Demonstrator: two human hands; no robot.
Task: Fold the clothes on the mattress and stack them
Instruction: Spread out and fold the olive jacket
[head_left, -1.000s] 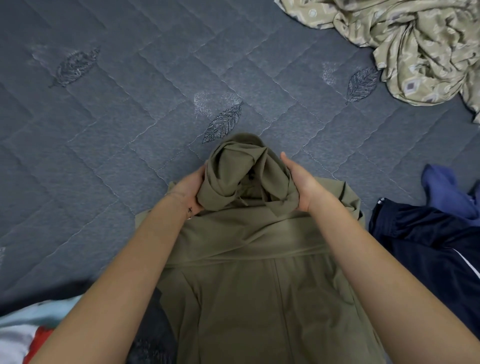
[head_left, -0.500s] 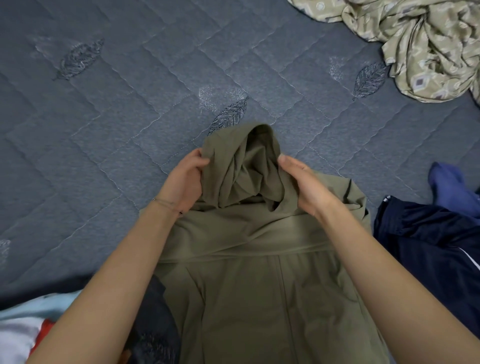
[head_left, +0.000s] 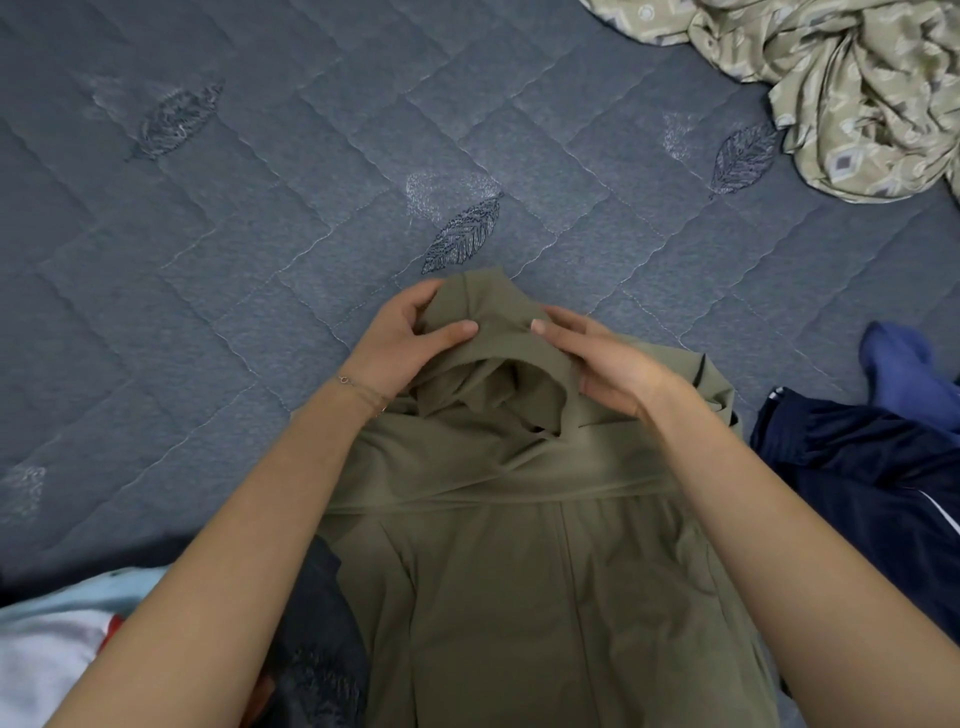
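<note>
Down at my left, near my arm, lay a pale blue and white cloth (head_left: 47, 623). The grey mattress (head_left: 260, 234) was spread out in front of me. My left hand (head_left: 400, 343) was on the left side of the hood (head_left: 493, 322). Its thumb and fingers (head_left: 423, 304) were close together and pinched the hood's edge. The hood was part of the green hoodie (head_left: 519, 597), which lay flat on the mattress right in the middle, between my two arms. The hoodie's long way ran straight from my body out in front of me, and the hood was at the far end, bunched up a bit. My right hand (head_left: 608, 364) was on the right side of the hood, with its thumb on top and its fingers on the far side, so it held the cloth too. Both hands were just as near to the hood, one on each side. I think the next move was to bring the hood back toward me and lay it flat on the hoodie. To my right lay a dark blue jacket (head_left: 857, 478), just beside the hoodie. Far off at the top right sat a crumpled patterned cloth (head_left: 857, 78).
</note>
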